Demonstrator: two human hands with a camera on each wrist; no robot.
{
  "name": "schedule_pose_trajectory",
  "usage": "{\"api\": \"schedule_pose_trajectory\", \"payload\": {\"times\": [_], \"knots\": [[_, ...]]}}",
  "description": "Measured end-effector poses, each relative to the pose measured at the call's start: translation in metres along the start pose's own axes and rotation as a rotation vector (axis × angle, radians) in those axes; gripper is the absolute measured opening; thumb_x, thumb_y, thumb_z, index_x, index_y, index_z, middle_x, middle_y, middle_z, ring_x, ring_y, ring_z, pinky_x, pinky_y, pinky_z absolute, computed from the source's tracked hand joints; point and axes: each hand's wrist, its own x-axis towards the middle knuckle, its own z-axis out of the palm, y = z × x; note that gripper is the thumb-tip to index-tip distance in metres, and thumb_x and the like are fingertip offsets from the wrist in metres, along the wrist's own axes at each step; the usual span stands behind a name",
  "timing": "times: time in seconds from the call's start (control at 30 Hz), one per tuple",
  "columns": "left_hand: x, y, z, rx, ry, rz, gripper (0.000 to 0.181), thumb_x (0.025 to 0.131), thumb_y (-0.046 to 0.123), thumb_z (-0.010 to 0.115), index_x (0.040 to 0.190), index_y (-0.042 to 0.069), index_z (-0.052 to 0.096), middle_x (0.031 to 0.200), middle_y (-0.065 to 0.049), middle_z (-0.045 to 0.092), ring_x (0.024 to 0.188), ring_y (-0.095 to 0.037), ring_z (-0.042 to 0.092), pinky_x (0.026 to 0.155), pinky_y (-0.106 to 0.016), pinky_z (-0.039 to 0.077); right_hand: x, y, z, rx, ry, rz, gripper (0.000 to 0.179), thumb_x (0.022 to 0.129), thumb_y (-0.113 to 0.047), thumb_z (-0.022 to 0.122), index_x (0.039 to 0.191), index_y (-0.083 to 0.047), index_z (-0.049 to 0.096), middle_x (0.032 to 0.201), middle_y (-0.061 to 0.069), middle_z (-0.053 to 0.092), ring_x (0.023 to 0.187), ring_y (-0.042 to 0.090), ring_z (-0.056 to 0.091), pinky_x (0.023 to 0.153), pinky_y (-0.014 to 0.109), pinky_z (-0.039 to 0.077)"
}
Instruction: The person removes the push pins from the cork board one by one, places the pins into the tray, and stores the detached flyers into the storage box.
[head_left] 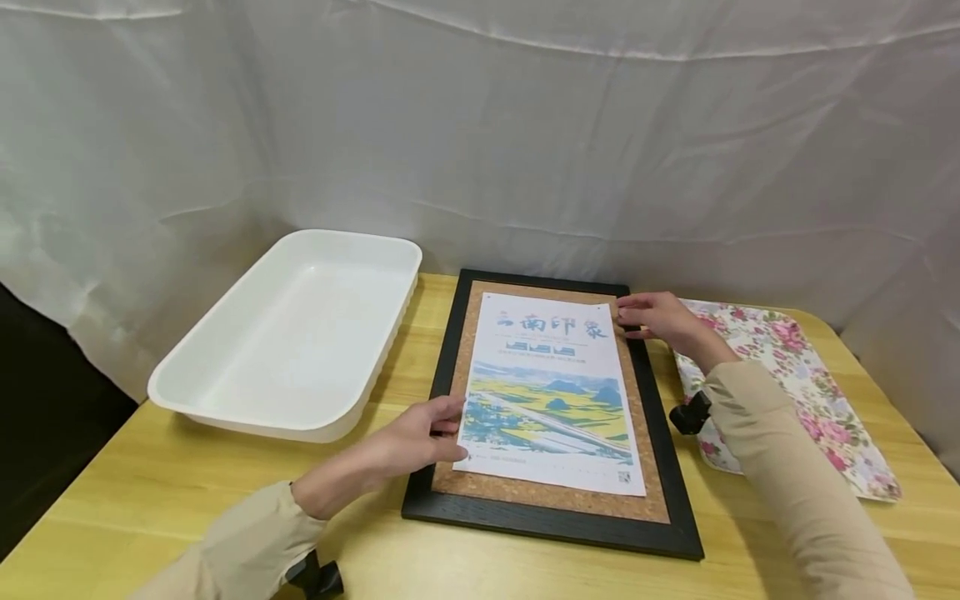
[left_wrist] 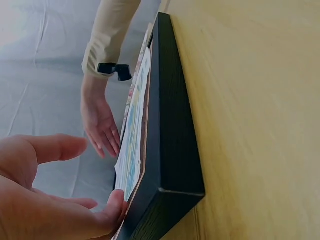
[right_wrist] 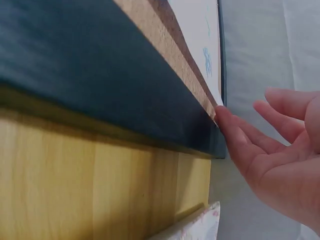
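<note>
A printed poster (head_left: pixel 551 475) with a landscape picture and blue characters lies on a cork board (head_left: pixel 540 502) with a black frame (head_left: pixel 555 533). My left hand (head_left: pixel 408 442) is at the poster's lower left edge. In the left wrist view, the thumb and index finger of that left hand (left_wrist: pixel 45 195) stand apart, and one fingertip touches the board's edge area. At the upper right corner is my right hand (head_left: pixel 660 321). The right wrist view shows a fingertip of this right hand (right_wrist: pixel 270 150) against the cork beside the paper's corner, the other fingers loosely spread. Small dark dots mark the poster's top corners.
A deep white tray (head_left: pixel 285 333) stands left of the board on the wooden table (head_left: pixel 112 508). To the right lies a flower-patterned tray (head_left: pixel 795 392), partly behind my right forearm. A pale grey curtain (head_left: pixel 525 150) hangs behind the table.
</note>
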Motion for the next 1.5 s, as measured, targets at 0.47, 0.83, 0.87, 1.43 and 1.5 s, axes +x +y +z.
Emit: {"api": "schedule_pose_trajectory", "payload": {"times": [0.47,0.83,0.87,1.43,1.5], "knots": [[-0.001,-0.001,0.015,-0.066,0.045,0.03,0.071,0.088,-0.002,0.065,0.149,-0.004,0.03,0.142,-0.021,0.043,0.125,-0.036,0.043,0.096,-0.045,0.046,0.006,-0.001,0.006,0.043,0.059,0.035,0.048,0.103,-0.012,0.045,0.146,0.008,0.033,0.144,0.029,0.035,0.129,0.04,0.041,0.104,0.048,0.041],[0.002,-0.001,0.021,-0.232,0.104,0.069,0.062,0.086,-0.013,0.058,0.144,-0.007,0.036,0.127,-0.022,0.05,0.116,-0.033,0.048,0.086,-0.032,0.053,0.011,-0.002,0.008,0.06,0.062,0.07,0.05,0.102,-0.013,0.049,0.146,0.007,0.033,0.144,0.028,0.035,0.127,0.038,0.043,0.104,0.045,0.041],[0.003,-0.002,0.021,-0.244,0.106,0.068,0.062,0.086,-0.013,0.058,0.144,-0.007,0.036,0.127,-0.023,0.05,0.117,-0.034,0.048,0.086,-0.032,0.053,0.012,-0.001,0.008,0.066,0.061,0.074,0.051,0.102,-0.013,0.049,0.146,0.007,0.033,0.144,0.028,0.035,0.127,0.038,0.043,0.104,0.044,0.041],[0.004,-0.008,0.025,-0.381,0.078,-0.019,0.074,0.091,0.001,0.064,0.148,-0.011,0.019,0.141,-0.026,0.04,0.121,-0.033,0.048,0.098,-0.038,0.048,0.019,-0.001,0.02,-0.084,0.046,0.143,0.057,0.1,-0.018,0.054,0.146,0.006,0.031,0.123,0.023,0.049,0.092,0.024,0.055,0.076,0.027,0.056],[0.004,-0.009,0.026,-0.396,0.066,-0.019,0.075,0.093,0.004,0.063,0.149,-0.011,0.016,0.138,-0.027,0.041,0.117,-0.03,0.051,0.096,-0.038,0.049,0.019,-0.001,0.021,-0.101,0.055,0.148,0.054,0.1,-0.018,0.053,0.144,0.006,0.035,0.123,0.023,0.048,0.093,0.026,0.055,0.074,0.026,0.056]]}}
